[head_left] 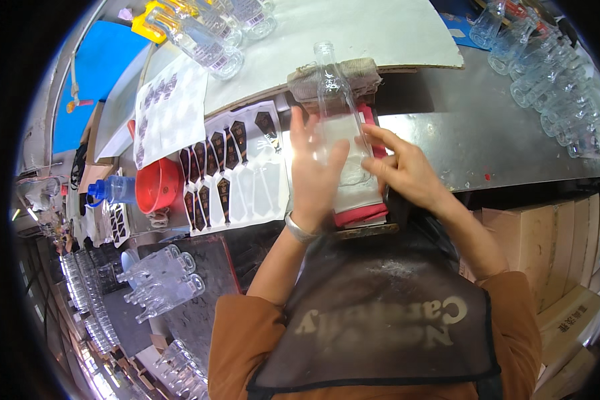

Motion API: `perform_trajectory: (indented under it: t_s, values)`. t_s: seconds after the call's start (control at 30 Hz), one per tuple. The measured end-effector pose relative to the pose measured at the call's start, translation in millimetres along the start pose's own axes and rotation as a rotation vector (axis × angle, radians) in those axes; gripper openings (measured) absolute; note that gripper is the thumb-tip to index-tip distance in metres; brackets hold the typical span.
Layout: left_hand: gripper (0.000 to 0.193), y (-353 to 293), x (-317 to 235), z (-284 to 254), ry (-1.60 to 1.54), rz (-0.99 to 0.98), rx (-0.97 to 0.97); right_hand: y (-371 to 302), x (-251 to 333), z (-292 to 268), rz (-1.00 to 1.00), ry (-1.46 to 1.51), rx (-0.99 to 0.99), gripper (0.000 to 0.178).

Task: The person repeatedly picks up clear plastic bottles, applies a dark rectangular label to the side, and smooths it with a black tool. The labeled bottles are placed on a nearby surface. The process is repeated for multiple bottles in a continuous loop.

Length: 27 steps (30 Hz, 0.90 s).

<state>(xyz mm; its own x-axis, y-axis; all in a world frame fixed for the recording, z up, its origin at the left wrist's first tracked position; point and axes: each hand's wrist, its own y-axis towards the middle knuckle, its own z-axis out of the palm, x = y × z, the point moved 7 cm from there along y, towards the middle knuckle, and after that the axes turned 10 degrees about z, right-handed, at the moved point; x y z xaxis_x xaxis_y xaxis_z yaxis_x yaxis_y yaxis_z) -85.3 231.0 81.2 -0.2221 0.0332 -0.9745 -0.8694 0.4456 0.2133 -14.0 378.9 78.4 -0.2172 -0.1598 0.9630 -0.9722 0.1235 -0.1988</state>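
A clear glass bottle lies in front of me, its neck pointing away and resting on a rolled grey cloth. Beneath its body is a pad with a white top and red cloth at the edges. My left hand, blurred by motion, is at the bottle's left side with fingers spread and the thumb reaching over the glass. On the other side my right hand has bent fingertips and thumb against the bottle's right edge. Left of the bottle lies a white sheet of dark tie-shaped labels, several of them peeled off.
Several bottles lie on the raised white board ahead; more bottles line the right side. A red bowl and a blue-capped plastic bottle are at left. Cardboard boxes stand at lower right, glass bottles at lower left.
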Motion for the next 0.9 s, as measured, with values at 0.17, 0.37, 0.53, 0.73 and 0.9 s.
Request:
perform_trajectory:
  t_s: [0.17, 0.37, 0.53, 0.73, 0.9]
  values:
    - [0.067, -0.8, -2.5, 11.5, -0.105, 0.043, 0.013, -20.9, 11.0, 4.1, -0.134, -0.154, -0.123, 0.062]
    - [0.068, -8.0, 0.5, 10.3, -0.243, 0.038, 0.004, -23.4, 16.3, 4.7, -0.109, -0.232, -0.134, 0.061]
    - [0.059, -39.4, 0.0, -79.5, 0.606, 0.267, -0.151, -31.3, -22.8, -10.8, 0.071, -0.039, -0.146, 0.047]
    - [0.048, -75.7, 39.6, -217.1, 1.43, -0.02, -0.3, -29.6, -29.0, -22.2, 0.041, 0.066, -0.159, 0.036]
    - [0.041, -83.9, 32.0, -168.9, 1.299, 0.13, -0.031, -24.6, -17.0, -20.4, -0.033, -0.02, -0.175, 0.035]
